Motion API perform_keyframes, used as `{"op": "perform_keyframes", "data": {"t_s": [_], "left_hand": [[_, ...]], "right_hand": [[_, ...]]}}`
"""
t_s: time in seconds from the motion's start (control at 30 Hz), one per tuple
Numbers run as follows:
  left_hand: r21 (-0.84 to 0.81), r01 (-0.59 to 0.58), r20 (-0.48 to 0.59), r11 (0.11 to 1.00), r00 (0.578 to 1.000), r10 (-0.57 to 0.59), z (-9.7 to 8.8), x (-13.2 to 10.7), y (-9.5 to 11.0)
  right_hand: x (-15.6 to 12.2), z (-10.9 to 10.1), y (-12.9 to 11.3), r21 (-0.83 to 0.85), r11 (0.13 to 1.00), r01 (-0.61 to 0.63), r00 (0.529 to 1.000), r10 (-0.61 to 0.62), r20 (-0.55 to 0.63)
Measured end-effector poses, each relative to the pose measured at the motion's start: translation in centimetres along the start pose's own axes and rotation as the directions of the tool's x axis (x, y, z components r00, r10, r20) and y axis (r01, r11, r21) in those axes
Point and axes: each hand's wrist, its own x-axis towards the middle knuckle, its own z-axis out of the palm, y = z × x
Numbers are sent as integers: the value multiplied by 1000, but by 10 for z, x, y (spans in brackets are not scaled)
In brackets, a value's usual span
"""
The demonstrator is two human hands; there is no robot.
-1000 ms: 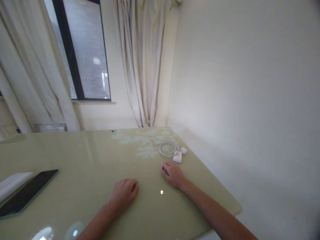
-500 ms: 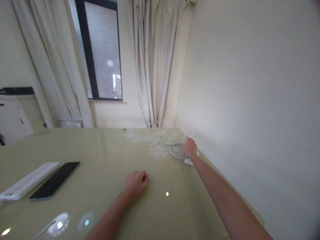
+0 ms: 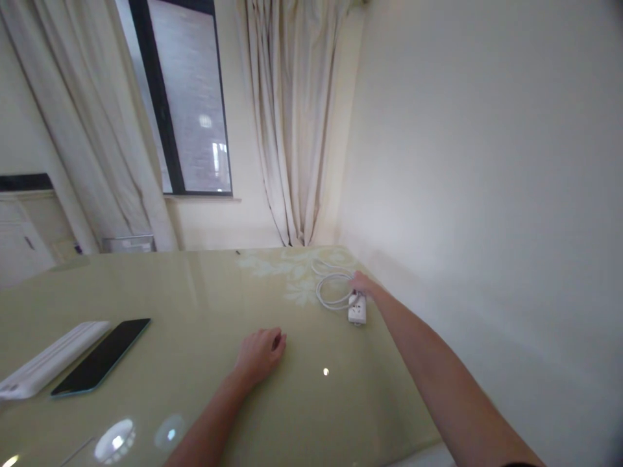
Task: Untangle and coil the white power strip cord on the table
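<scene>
Near the table's far right edge, my right hand (image 3: pixel 363 283) is closed at the back end of a white power strip (image 3: pixel 357 310), its fingertips partly hidden. The strip's near end points toward me with its socket holes facing up. Its white cord (image 3: pixel 332 305) lies in loose loops just left of the hand. My left hand (image 3: pixel 261 355) rests on the table in a loose fist, with nothing visible in it.
The glossy greenish table (image 3: pixel 204 298) meets a white wall (image 3: pixel 467 194) on the right. At left lie a dark-faced tablet (image 3: pixel 102 357) and a long white object (image 3: pixel 56 359). Curtains (image 3: pixel 296 130) and a window (image 3: pixel 192 97) stand behind the table.
My right hand has shifted slightly left and the power strip has turned, so more of its socket face shows. The cord loops have moved a little left. My left hand stays resting.
</scene>
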Motion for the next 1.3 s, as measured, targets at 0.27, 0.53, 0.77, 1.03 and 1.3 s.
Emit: {"op": "perform_keyframes", "data": {"t_s": [0.27,0.53,0.77,1.03,1.3], "left_hand": [[-132,-70,-180,989,983,46,-28,18,4],[12,-264,-326,964,911,253,-128,60,56],[-69,-234,-109,970,968,226,-155,67,53],[-238,-33,-162,971,987,-6,-179,64,18],[-521,155,-63,840,974,-218,-198,37,-58]], "right_hand": [[-37,-54,-54,-80,972,220,975,-217,49],[-81,-97,-111,-317,687,654,737,-674,60],[-80,-106,-121,-405,584,704,667,-740,93],[-62,-104,-108,-33,805,592,803,-586,109],[-22,-111,-72,66,985,157,986,-153,-60]]}}
